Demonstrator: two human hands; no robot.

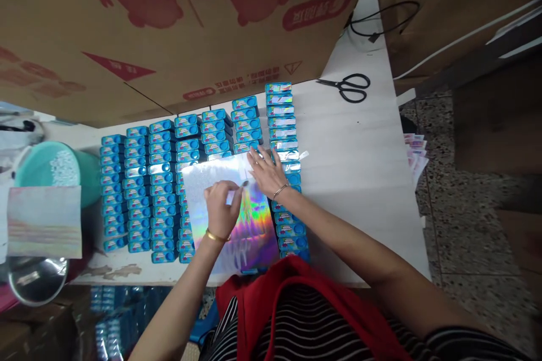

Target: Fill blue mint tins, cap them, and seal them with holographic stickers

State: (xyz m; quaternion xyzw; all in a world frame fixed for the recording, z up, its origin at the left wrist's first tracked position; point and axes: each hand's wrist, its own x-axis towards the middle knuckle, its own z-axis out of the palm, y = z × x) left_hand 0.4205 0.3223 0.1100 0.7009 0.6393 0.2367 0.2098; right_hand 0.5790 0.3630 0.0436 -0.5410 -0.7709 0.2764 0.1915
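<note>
A shiny rainbow sheet (pixel 249 220) is spread directly beneath both hands, laid over part of the rows of small blue boxes (pixel 163 197). The right hand (pixel 266 174) is held open, its fingers spread and pressed near the sheet's far right corner. The left hand (pixel 222 203) is closed, thumb and forefinger brought together just above the sheet; whether something small is gripped there cannot be told. Just right of the right hand, a column of the boxes is lined up, several topped with shiny strips (pixel 285 122). Farther right and beyond that hand, black scissors (pixel 353 89) are laid on the desk (pixel 339 180). Well left of the left hand, a green bucket (pixel 88 169) can be seen; beyond both hands, the view is filled by a large cardboard box (pixel 203 51).
</note>
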